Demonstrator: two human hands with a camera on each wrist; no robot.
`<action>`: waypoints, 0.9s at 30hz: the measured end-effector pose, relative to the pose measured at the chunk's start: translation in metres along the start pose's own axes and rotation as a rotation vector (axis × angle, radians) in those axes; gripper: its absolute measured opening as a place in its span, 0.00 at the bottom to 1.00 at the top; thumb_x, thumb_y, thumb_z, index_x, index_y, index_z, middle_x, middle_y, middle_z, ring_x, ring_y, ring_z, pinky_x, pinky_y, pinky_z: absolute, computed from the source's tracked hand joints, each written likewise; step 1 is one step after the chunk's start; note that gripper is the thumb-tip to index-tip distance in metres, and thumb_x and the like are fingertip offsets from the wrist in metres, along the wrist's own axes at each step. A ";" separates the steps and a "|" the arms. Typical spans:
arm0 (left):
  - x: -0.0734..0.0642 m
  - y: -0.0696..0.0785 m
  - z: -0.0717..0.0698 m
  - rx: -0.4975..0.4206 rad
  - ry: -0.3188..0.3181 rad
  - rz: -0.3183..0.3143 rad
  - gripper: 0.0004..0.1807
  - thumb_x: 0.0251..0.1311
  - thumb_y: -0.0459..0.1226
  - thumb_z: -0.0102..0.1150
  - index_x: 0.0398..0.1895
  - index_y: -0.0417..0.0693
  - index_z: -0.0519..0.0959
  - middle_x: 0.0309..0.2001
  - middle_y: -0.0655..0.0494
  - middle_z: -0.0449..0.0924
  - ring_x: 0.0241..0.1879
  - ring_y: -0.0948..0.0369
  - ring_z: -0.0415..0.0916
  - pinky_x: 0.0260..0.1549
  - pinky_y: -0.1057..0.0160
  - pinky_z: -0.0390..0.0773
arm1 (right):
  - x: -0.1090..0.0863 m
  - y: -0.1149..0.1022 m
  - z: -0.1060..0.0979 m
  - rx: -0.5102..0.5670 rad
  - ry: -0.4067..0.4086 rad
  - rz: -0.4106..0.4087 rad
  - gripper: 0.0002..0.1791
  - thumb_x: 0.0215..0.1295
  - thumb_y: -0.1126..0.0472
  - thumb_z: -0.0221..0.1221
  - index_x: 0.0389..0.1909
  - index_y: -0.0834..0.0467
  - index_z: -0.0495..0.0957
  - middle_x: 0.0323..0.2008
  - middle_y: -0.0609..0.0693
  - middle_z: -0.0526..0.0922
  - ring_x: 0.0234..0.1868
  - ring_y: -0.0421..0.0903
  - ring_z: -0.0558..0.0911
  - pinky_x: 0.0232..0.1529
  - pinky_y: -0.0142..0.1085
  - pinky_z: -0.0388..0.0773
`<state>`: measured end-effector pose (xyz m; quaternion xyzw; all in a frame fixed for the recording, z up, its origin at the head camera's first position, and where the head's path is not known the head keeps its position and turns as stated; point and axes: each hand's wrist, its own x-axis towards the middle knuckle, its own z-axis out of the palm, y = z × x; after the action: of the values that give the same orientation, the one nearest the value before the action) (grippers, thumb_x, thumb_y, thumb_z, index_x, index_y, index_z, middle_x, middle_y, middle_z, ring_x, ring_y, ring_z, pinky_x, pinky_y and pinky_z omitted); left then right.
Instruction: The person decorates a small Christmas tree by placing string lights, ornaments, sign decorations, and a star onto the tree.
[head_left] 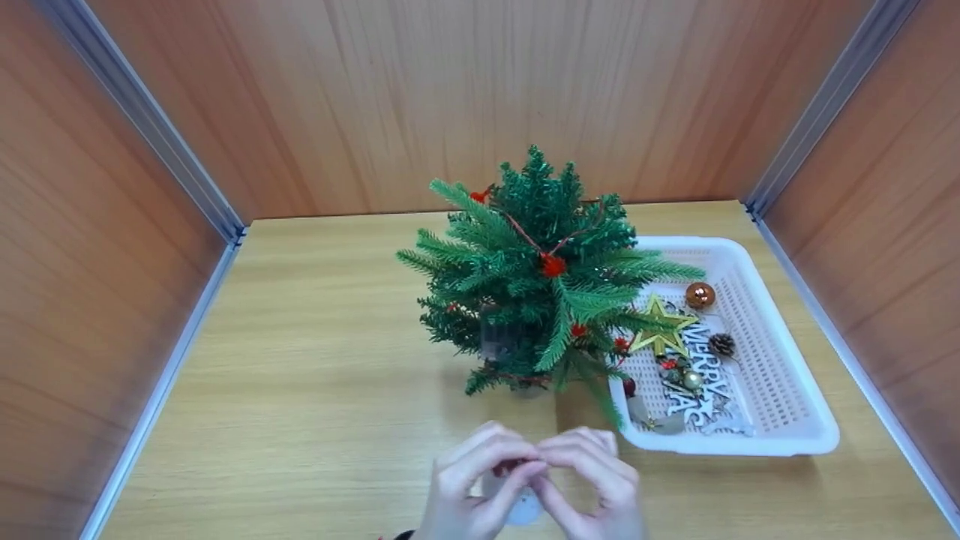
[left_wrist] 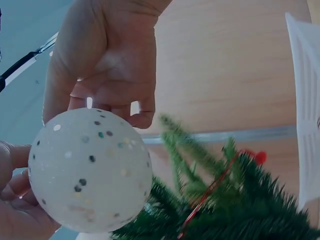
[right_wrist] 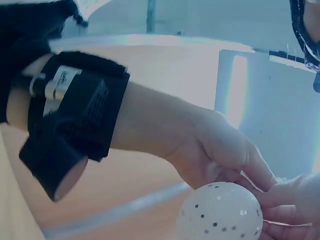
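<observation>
A white ball ornament with dark and shiny specks (left_wrist: 90, 170) hangs just beneath both hands, close to the table's front. My left hand (head_left: 476, 480) pinches at its top with thumb and fingertips. The right hand (head_left: 596, 480) meets it there, its thumb and fingers also pinched together. Something small and dark red (head_left: 508, 466) shows between the fingertips; its shape is mostly hidden. Behind the hands stands a small green Christmas tree (head_left: 517, 285), strung with a red cord and red pompom-like pieces (head_left: 553, 265).
Right of the tree, a white plastic basket (head_left: 795, 375) holds a gold star (head_left: 661, 326), a copper ball (head_left: 700, 295), a pine cone (head_left: 721, 345) and white "MERRY" lettering (head_left: 701, 367). Some branches overhang its left rim. Wooden panels (head_left: 450, 105) enclose the table (head_left: 315, 360).
</observation>
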<state>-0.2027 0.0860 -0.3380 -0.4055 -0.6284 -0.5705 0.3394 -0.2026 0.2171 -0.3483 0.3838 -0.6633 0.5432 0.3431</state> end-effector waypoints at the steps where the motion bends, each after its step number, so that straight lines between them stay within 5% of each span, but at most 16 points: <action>1: -0.001 0.000 -0.004 -0.003 0.002 0.001 0.05 0.55 0.28 0.54 0.28 0.32 0.74 0.23 0.49 0.74 0.22 0.62 0.69 0.22 0.76 0.71 | 0.002 0.000 0.003 0.029 -0.012 0.014 0.05 0.51 0.67 0.61 0.28 0.64 0.78 0.27 0.52 0.81 0.28 0.44 0.77 0.39 0.32 0.63; 7: -0.006 -0.011 -0.036 0.066 0.041 -0.080 0.04 0.53 0.28 0.55 0.29 0.32 0.76 0.26 0.47 0.77 0.25 0.60 0.73 0.25 0.73 0.74 | 0.009 0.017 0.028 0.267 -0.029 0.130 0.08 0.45 0.75 0.60 0.27 0.65 0.74 0.28 0.53 0.80 0.31 0.46 0.77 0.42 0.36 0.65; 13: 0.005 -0.028 -0.065 0.201 0.113 -0.151 0.01 0.49 0.24 0.56 0.26 0.33 0.76 0.23 0.48 0.76 0.21 0.63 0.71 0.23 0.77 0.71 | 0.027 0.034 0.060 0.485 -0.008 0.271 0.06 0.47 0.78 0.58 0.28 0.70 0.72 0.28 0.59 0.78 0.33 0.49 0.77 0.39 0.39 0.75; 19: 0.019 -0.046 -0.088 0.279 0.150 -0.264 0.09 0.42 0.16 0.55 0.26 0.32 0.76 0.24 0.49 0.77 0.24 0.64 0.71 0.25 0.74 0.73 | 0.045 0.048 0.089 0.362 0.043 0.369 0.04 0.51 0.71 0.60 0.29 0.67 0.76 0.25 0.56 0.79 0.23 0.41 0.75 0.23 0.31 0.74; 27: 0.043 -0.071 -0.102 0.234 0.228 -0.292 0.05 0.47 0.18 0.55 0.28 0.28 0.76 0.26 0.48 0.77 0.29 0.61 0.75 0.34 0.67 0.77 | 0.084 0.053 0.104 -0.013 0.035 0.170 0.03 0.56 0.67 0.59 0.27 0.64 0.77 0.18 0.49 0.79 0.17 0.37 0.74 0.19 0.22 0.72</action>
<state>-0.2892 -0.0109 -0.3196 -0.2008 -0.6998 -0.5791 0.3669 -0.2924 0.1094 -0.3175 0.3145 -0.6909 0.5727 0.3096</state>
